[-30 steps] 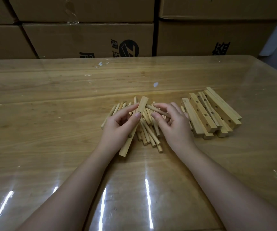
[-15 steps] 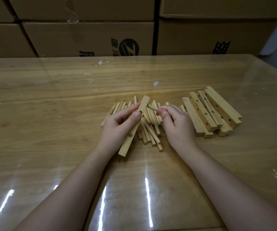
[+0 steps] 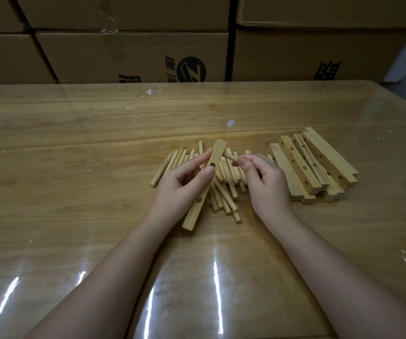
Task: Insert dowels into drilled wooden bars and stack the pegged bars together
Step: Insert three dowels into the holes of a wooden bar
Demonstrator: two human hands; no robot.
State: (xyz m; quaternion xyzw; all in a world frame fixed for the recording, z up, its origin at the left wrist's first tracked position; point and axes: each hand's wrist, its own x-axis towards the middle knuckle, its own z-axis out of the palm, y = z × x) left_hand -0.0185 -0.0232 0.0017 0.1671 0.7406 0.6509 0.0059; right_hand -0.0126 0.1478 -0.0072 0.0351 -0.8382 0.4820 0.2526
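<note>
Forearms are seen reaching in from the near edge across a glossy wooden surface (image 3: 74, 216), where glare streaks are reflected. Just beyond, a drilled bar (image 3: 205, 184) is gripped by the left hand (image 3: 184, 184), thumb and fingers closed round its middle, its far end raised and tilted away; two open holes are visible along its face. A single dowel (image 3: 230, 156) is pinched in the right hand (image 3: 265, 182) between thumb and forefinger, its tip held close beside the bar's upper end, not yet seated in any hole. No peg is seen fitted to this bar, so insertion is judged to be about to begin.

Beneath and behind both hands a loose heap of dowels (image 3: 224, 192) is spread on the surface. To the right, drilled bars are gathered in a stack (image 3: 312, 167), holes facing upward.

A misaligned entry is the likeliest fault: a dowel presented at an angle could jam at the hole's rim or slip from the pinch into the heap. Round dowels could also be scattered if nudged by a wrist. Cardboard cartons (image 3: 133, 52) are stacked along the far side.
</note>
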